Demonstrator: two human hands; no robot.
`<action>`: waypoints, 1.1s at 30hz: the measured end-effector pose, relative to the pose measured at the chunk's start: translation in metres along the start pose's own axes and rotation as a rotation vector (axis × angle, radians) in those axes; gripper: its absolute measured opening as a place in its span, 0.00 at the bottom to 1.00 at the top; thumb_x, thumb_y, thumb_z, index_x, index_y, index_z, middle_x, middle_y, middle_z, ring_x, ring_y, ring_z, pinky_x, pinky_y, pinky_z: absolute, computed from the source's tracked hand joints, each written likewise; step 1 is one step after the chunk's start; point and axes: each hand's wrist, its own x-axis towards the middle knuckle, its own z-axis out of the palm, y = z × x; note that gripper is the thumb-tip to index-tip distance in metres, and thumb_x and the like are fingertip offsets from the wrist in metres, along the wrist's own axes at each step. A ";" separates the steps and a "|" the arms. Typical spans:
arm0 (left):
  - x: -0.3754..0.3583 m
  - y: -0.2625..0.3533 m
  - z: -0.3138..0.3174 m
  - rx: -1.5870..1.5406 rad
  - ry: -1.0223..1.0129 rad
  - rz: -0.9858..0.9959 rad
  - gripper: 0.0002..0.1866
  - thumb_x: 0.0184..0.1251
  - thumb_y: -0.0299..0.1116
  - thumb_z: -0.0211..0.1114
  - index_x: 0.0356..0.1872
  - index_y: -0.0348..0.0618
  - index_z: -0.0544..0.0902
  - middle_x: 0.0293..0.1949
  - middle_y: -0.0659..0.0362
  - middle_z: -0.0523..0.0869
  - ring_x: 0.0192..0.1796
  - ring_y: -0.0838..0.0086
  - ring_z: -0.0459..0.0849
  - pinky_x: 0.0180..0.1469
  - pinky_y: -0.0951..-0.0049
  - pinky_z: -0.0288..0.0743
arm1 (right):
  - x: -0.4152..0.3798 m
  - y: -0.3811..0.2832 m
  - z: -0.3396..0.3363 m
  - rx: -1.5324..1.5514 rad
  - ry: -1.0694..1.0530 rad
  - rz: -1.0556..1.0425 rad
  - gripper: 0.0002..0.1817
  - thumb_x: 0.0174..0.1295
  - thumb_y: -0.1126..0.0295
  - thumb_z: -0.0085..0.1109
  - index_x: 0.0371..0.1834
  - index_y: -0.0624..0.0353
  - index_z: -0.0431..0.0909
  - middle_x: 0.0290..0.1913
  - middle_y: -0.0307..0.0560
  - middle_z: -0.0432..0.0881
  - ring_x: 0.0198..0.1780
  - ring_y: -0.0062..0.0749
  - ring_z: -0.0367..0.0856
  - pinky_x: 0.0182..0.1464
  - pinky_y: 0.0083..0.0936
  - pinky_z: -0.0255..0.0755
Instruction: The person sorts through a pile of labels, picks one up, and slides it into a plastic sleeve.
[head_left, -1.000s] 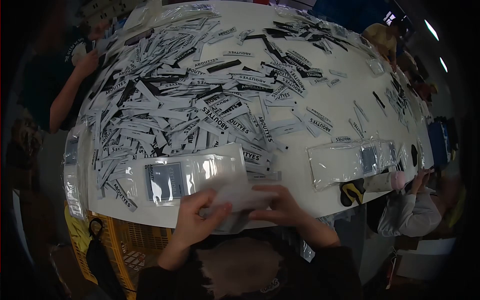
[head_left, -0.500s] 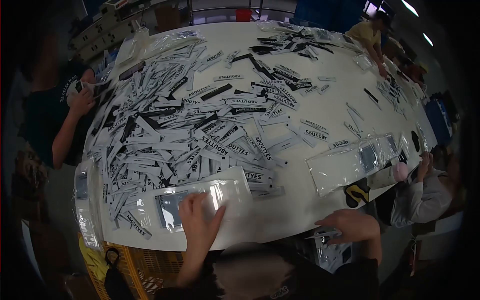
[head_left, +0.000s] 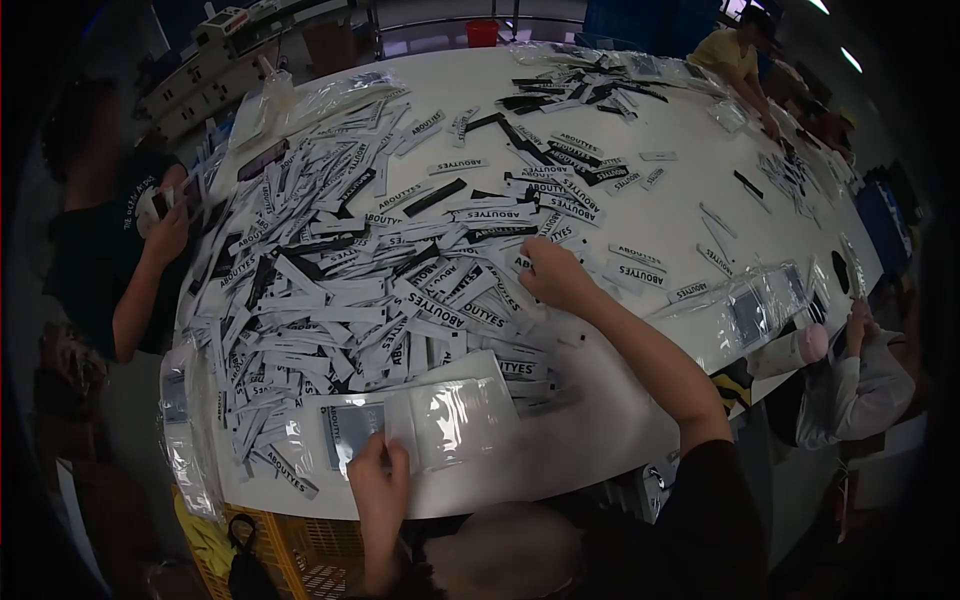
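Observation:
Low on the table, my left hand [head_left: 380, 478] is closed, thumb and fingers pinching the near edge of a clear plastic bag [head_left: 402, 425]. That bag lies over a stack of clear bags [head_left: 465, 420] with a grey printed panel [head_left: 350, 430]. My right hand [head_left: 552, 272] reaches across to the right side of a heap of slim white and black sachets [head_left: 330, 310] printed ABOUTYES. Its fingers are closed at the end of a white sachet [head_left: 522, 262], which they partly cover.
More bag stacks [head_left: 735, 310] lie at the right edge, near a pink-capped bottle [head_left: 790, 350]. A second sachet pile [head_left: 580, 90] is at the back. One person [head_left: 120, 230] works at the left, others at the right. A yellow crate [head_left: 310, 550] stands below the table.
My right hand has swung up and left from the near table edge to the sachet heap. My left hand has shifted down, going from resting on the bags to pinching one.

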 end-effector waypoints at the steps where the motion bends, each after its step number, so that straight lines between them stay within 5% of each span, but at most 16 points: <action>1: 0.002 -0.002 -0.001 0.032 -0.006 -0.058 0.10 0.58 0.31 0.60 0.26 0.31 0.76 0.19 0.50 0.75 0.19 0.67 0.73 0.26 0.71 0.67 | 0.013 0.000 -0.002 0.059 0.136 -0.054 0.18 0.44 0.73 0.57 0.42 0.61 0.74 0.36 0.51 0.75 0.42 0.47 0.76 0.45 0.37 0.71; 2: 0.003 -0.004 0.000 0.029 -0.005 -0.059 0.10 0.58 0.31 0.60 0.26 0.31 0.76 0.19 0.50 0.75 0.19 0.67 0.73 0.26 0.71 0.67 | 0.026 0.001 -0.004 0.117 0.271 -0.108 0.17 0.45 0.72 0.59 0.41 0.60 0.75 0.36 0.50 0.75 0.42 0.45 0.76 0.44 0.36 0.72; 4: 0.004 -0.012 0.007 -0.030 0.135 0.169 0.14 0.62 0.30 0.57 0.20 0.31 0.72 0.15 0.53 0.69 0.17 0.73 0.66 0.22 0.72 0.59 | 0.054 0.008 0.009 0.036 0.208 -0.201 0.15 0.45 0.71 0.60 0.39 0.59 0.76 0.36 0.48 0.74 0.42 0.44 0.76 0.44 0.35 0.72; 10: -0.006 -0.019 0.013 -0.251 0.006 0.067 0.15 0.68 0.31 0.51 0.23 0.32 0.71 0.18 0.56 0.68 0.20 0.74 0.66 0.22 0.71 0.57 | 0.063 0.011 0.019 -0.036 0.234 -0.354 0.14 0.45 0.73 0.61 0.37 0.59 0.76 0.37 0.46 0.76 0.41 0.41 0.77 0.42 0.34 0.72; 12: -0.005 -0.015 0.016 -0.242 -0.039 0.085 0.14 0.68 0.31 0.50 0.24 0.32 0.71 0.18 0.54 0.69 0.20 0.70 0.67 0.23 0.69 0.59 | 0.053 0.012 0.011 0.246 0.484 -0.235 0.15 0.46 0.77 0.58 0.40 0.59 0.72 0.38 0.50 0.76 0.41 0.46 0.77 0.40 0.35 0.72; 14: -0.003 -0.010 0.019 -0.114 0.130 0.592 0.11 0.67 0.30 0.48 0.29 0.31 0.72 0.19 0.50 0.70 0.21 0.58 0.70 0.24 0.65 0.62 | 0.033 0.005 -0.007 0.695 0.560 -0.120 0.14 0.55 0.76 0.56 0.43 0.61 0.64 0.29 0.47 0.75 0.32 0.32 0.76 0.33 0.25 0.68; 15: -0.009 -0.006 0.019 -0.164 0.065 0.464 0.09 0.66 0.27 0.49 0.32 0.30 0.73 0.20 0.47 0.71 0.24 0.47 0.71 0.27 0.63 0.66 | 0.008 -0.014 -0.026 0.971 0.586 -0.020 0.14 0.57 0.75 0.56 0.43 0.62 0.63 0.25 0.43 0.73 0.28 0.25 0.74 0.31 0.21 0.66; 16: -0.012 -0.007 0.017 -0.164 0.062 0.463 0.09 0.66 0.27 0.49 0.32 0.30 0.73 0.20 0.47 0.71 0.24 0.47 0.71 0.27 0.63 0.66 | -0.016 -0.023 -0.037 0.852 0.749 -0.026 0.15 0.60 0.75 0.55 0.46 0.61 0.61 0.22 0.36 0.68 0.27 0.15 0.67 0.29 0.15 0.61; 18: -0.017 -0.008 0.013 0.001 -0.094 0.238 0.08 0.65 0.27 0.52 0.30 0.30 0.74 0.20 0.51 0.74 0.21 0.57 0.74 0.25 0.67 0.67 | -0.069 -0.030 -0.037 1.148 0.817 -0.063 0.14 0.60 0.76 0.55 0.46 0.61 0.62 0.22 0.34 0.67 0.25 0.14 0.65 0.28 0.14 0.60; 20: -0.020 0.003 0.010 -0.153 -0.074 0.162 0.09 0.65 0.27 0.54 0.27 0.31 0.74 0.19 0.53 0.75 0.19 0.64 0.75 0.23 0.70 0.65 | -0.129 -0.025 -0.008 1.113 0.892 0.017 0.08 0.61 0.75 0.55 0.41 0.61 0.67 0.22 0.36 0.68 0.26 0.14 0.65 0.28 0.12 0.59; 22: -0.021 0.008 0.013 -0.368 -0.016 0.062 0.14 0.63 0.29 0.59 0.20 0.32 0.72 0.15 0.61 0.75 0.18 0.85 0.70 0.18 0.78 0.60 | -0.171 -0.021 0.030 1.018 0.690 0.146 0.05 0.63 0.73 0.53 0.30 0.62 0.71 0.24 0.37 0.71 0.25 0.14 0.66 0.27 0.12 0.59; 25: -0.020 0.007 0.016 -0.364 -0.110 0.067 0.13 0.63 0.28 0.60 0.20 0.33 0.72 0.14 0.63 0.72 0.19 0.87 0.66 0.19 0.81 0.58 | -0.215 -0.018 0.053 1.020 0.580 0.273 0.11 0.65 0.70 0.51 0.24 0.62 0.71 0.23 0.37 0.72 0.25 0.16 0.68 0.27 0.12 0.60; 27: -0.022 0.018 0.019 -0.436 -0.167 0.083 0.14 0.63 0.29 0.61 0.19 0.34 0.72 0.13 0.63 0.70 0.19 0.87 0.64 0.19 0.82 0.57 | -0.230 -0.027 0.050 0.954 0.782 0.258 0.13 0.66 0.70 0.49 0.23 0.62 0.71 0.21 0.36 0.71 0.23 0.17 0.68 0.25 0.15 0.60; 28: -0.023 0.023 0.023 -0.420 -0.187 0.098 0.14 0.63 0.29 0.61 0.18 0.34 0.71 0.13 0.62 0.70 0.18 0.87 0.64 0.19 0.82 0.57 | -0.237 -0.035 0.043 0.964 0.539 0.496 0.11 0.64 0.72 0.49 0.23 0.61 0.71 0.19 0.36 0.71 0.21 0.17 0.67 0.24 0.18 0.61; 32: -0.026 0.034 0.037 -0.359 -0.316 0.147 0.13 0.60 0.28 0.63 0.19 0.34 0.72 0.13 0.58 0.72 0.17 0.83 0.69 0.19 0.81 0.62 | -0.241 -0.042 0.046 1.285 0.599 0.308 0.09 0.62 0.72 0.53 0.23 0.61 0.71 0.19 0.35 0.72 0.21 0.18 0.68 0.24 0.19 0.62; 33: -0.028 0.033 0.040 -0.378 -0.320 0.199 0.12 0.58 0.28 0.65 0.20 0.35 0.72 0.14 0.57 0.74 0.16 0.79 0.72 0.19 0.80 0.64 | -0.228 -0.062 0.029 1.136 0.425 0.145 0.10 0.60 0.68 0.56 0.26 0.62 0.71 0.20 0.35 0.72 0.22 0.16 0.67 0.25 0.17 0.62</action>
